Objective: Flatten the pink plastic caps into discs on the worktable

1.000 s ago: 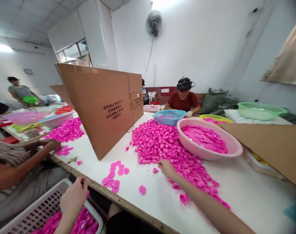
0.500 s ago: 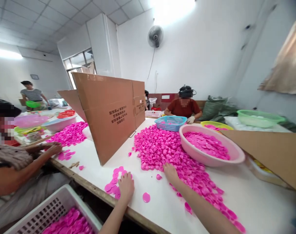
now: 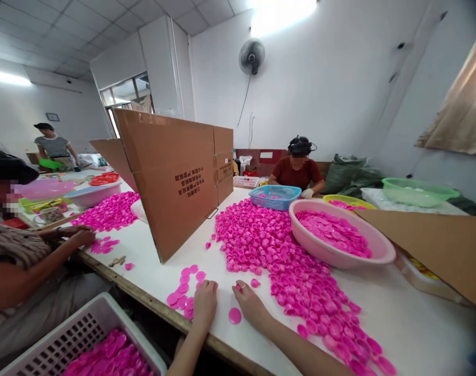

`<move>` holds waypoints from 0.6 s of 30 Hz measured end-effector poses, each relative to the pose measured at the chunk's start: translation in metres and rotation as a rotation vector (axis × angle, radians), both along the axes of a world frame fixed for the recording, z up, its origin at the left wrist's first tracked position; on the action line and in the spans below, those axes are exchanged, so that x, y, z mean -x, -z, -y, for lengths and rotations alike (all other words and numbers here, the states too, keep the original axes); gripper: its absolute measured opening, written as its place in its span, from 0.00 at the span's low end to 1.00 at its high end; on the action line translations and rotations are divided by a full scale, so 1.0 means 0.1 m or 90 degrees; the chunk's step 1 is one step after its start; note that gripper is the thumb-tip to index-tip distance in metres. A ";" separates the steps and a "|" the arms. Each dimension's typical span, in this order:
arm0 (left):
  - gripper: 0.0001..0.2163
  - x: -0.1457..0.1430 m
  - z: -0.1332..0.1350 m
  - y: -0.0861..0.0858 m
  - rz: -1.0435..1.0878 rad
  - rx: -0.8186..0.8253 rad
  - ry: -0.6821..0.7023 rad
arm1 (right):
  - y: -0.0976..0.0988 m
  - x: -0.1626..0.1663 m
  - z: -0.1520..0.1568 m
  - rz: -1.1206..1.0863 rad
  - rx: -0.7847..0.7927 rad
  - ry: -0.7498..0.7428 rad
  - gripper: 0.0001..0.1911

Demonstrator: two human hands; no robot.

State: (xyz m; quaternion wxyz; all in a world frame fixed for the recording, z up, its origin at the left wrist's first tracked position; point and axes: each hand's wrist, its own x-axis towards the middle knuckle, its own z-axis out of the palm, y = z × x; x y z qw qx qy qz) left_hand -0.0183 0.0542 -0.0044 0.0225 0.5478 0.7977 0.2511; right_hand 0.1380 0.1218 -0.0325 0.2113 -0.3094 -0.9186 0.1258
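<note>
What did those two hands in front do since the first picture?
The left hand went from above the basket to the table, next to the loose discs. The right hand left the pile and came toward the left one; a pink bit now shows in its grip. I can't tell whether the left holds anything. The tub and cardboard stayed put.

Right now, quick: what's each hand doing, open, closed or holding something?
Left hand: fingers curled; whether it holds anything can't be told.
Right hand: closed, apparently on a small pink piece.
</note>
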 end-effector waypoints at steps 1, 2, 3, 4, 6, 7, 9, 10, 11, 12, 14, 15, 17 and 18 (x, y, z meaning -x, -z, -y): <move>0.14 0.00 0.00 -0.01 0.050 -0.032 0.020 | 0.03 -0.04 0.02 -0.010 0.015 -0.016 0.24; 0.14 -0.01 0.00 -0.02 0.105 -0.063 0.033 | 0.04 -0.08 0.04 -0.027 0.032 -0.029 0.25; 0.13 -0.02 0.00 -0.03 0.165 -0.088 0.041 | 0.02 -0.12 0.05 -0.053 0.052 -0.034 0.25; 0.13 -0.04 -0.02 -0.04 0.225 -0.103 0.044 | -0.02 -0.15 0.05 -0.087 0.072 -0.027 0.25; 0.14 -0.09 -0.06 -0.05 0.328 -0.097 0.049 | -0.14 -0.17 0.00 -0.161 0.118 0.018 0.22; 0.15 -0.13 -0.09 -0.05 0.362 -0.081 0.051 | -0.20 -0.16 -0.03 -0.188 0.147 0.049 0.20; 0.15 -0.22 -0.17 -0.03 0.387 -0.048 0.058 | -0.30 -0.10 -0.13 -0.203 0.245 0.106 0.17; 0.14 -0.26 -0.21 -0.02 0.382 -0.039 0.057 | -0.33 -0.07 -0.18 -0.197 0.323 0.130 0.16; 0.13 -0.29 -0.25 0.00 0.373 -0.032 0.051 | -0.34 -0.03 -0.22 -0.187 0.413 0.148 0.15; 0.11 -0.33 -0.29 0.02 0.363 -0.025 0.043 | -0.33 0.00 -0.25 -0.179 0.501 0.162 0.14; 0.09 -0.37 -0.35 0.06 0.341 -0.004 0.029 | -0.30 0.05 -0.28 -0.173 0.634 0.180 0.12; 0.09 -0.38 -0.37 0.07 0.329 0.008 0.025 | -0.28 0.06 -0.30 -0.174 0.670 0.180 0.11; 0.08 -0.38 -0.40 0.08 0.308 0.033 0.031 | -0.25 0.06 -0.31 -0.172 0.703 0.172 0.09; 0.07 -0.38 -0.41 0.08 0.301 0.048 0.042 | -0.24 0.05 -0.33 -0.170 0.719 0.170 0.08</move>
